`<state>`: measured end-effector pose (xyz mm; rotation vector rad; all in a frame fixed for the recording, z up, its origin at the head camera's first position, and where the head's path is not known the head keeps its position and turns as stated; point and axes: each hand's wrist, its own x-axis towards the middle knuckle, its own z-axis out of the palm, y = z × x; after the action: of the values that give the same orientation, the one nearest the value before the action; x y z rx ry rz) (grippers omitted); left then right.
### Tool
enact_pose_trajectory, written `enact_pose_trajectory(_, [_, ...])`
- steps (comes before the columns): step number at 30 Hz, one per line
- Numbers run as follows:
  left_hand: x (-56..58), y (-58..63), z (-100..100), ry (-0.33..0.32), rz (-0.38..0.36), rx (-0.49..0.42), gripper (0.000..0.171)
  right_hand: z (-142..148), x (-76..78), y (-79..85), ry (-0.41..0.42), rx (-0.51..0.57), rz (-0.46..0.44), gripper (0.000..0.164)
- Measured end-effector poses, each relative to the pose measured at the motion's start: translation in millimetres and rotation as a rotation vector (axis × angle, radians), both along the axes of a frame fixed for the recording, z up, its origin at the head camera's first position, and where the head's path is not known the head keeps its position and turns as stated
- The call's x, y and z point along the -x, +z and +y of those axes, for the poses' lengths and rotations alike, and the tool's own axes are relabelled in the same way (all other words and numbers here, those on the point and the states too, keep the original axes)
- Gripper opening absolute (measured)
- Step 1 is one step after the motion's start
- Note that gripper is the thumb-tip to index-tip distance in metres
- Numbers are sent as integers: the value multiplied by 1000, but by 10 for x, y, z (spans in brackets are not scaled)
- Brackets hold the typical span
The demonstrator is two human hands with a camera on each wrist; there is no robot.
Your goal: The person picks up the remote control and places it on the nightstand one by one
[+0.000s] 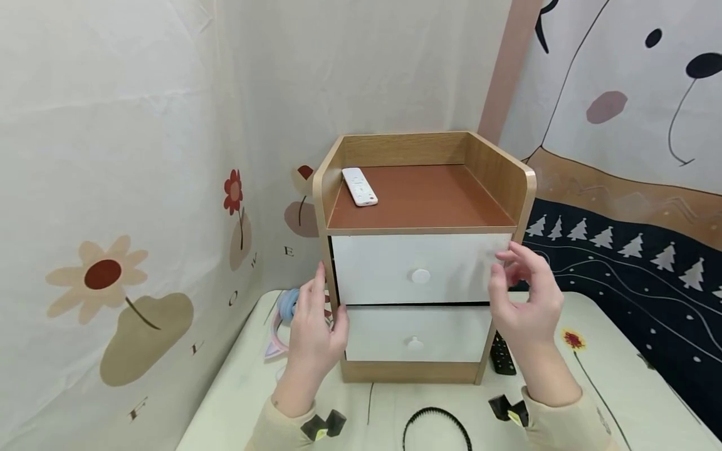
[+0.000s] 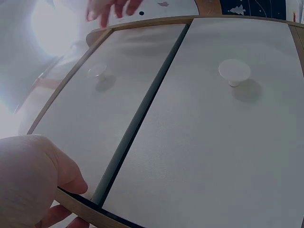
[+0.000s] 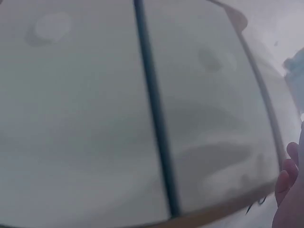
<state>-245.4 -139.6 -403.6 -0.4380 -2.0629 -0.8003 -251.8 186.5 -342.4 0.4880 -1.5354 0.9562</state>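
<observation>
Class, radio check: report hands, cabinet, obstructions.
Left hand gripping left edge of cabinet. Right hand near its right edge. Cabinet upright. Black headband in front.

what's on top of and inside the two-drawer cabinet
A white remote control lies near the left side of the cabinet's brown top. Whatever the drawers hold cannot be seen; their white fronts cover it.
</observation>
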Motion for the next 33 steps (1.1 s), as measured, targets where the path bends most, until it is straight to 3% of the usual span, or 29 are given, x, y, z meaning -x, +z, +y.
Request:
enact_pose_trajectory(5, [-10, 1, -5, 3, 3, 1, 85, 221, 2, -315, -67, 51, -48, 40])
enact_pose_trajectory(15, [-23, 16, -11, -2, -23, 1, 86, 659, 30, -818, -213, 33, -174, 42])
enact_pose_trajectory(22, [-30, 29, -8, 3, -55, -3, 86, 915, -19, -1178, -332, 65, -339, 43])
enact_pose_trajectory(29, [-20, 36, -1, 0, -38, -11, 86, 1064, -107, -1414, -377, 83, -479, 45])
enact_pose_trajectory(33, [-35, 39, -4, 1, -63, -11, 86, 1145, -174, -1552, -402, 77, -606, 46])
